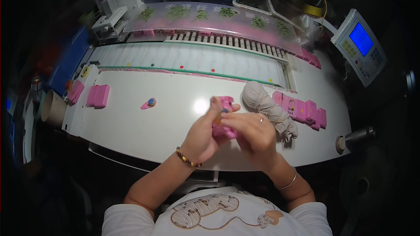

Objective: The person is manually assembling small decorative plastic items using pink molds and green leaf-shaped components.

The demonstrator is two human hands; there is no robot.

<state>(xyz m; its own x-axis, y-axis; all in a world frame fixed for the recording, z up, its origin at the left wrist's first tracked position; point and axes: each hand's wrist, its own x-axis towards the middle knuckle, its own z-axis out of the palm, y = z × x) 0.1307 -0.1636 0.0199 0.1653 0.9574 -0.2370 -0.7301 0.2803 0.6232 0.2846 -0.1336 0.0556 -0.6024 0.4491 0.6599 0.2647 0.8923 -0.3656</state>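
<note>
Both forearms came up from the lower edge to meet over the white tabletop (144, 122). Her left hand (202, 136), a beaded bracelet at its wrist, was curled round the near side of a pink block (225, 105), thumb up against it. Her right hand (251, 132), a ring on one finger, closed over the same block from the other side. Just right of the hands lay a pale cloth bundle (267, 105), then a row of pink blocks (306, 110).
</note>
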